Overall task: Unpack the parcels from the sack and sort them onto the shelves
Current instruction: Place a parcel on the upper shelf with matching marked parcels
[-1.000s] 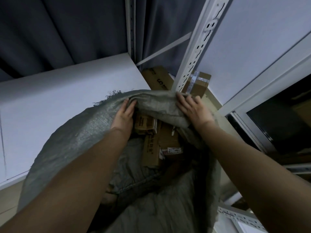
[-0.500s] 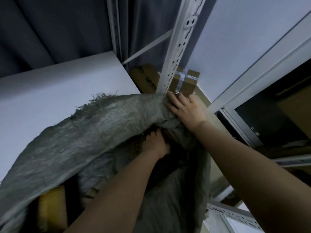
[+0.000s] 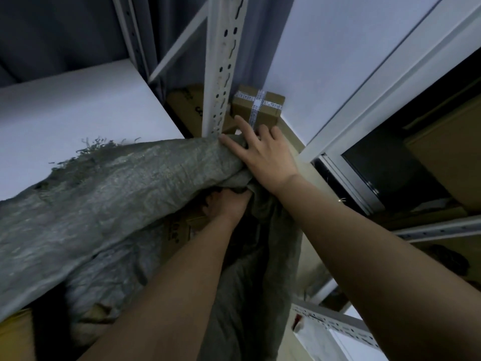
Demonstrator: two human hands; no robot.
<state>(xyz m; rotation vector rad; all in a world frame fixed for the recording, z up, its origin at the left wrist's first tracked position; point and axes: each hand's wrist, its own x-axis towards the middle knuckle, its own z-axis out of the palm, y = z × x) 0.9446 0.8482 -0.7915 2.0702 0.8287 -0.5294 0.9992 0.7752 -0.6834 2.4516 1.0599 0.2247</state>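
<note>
Grey woven plastic sack (image 3: pixel 125 194), limp: right hand (image 3: pixel 263 155) grips its two-o'clock rim; left hand (image 3: pixel 226 204) inside, grip unclear.

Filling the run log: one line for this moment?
left hand: inside sack, on cardboard parcel | right hand: holds sack rim | shelving: none placed
</note>
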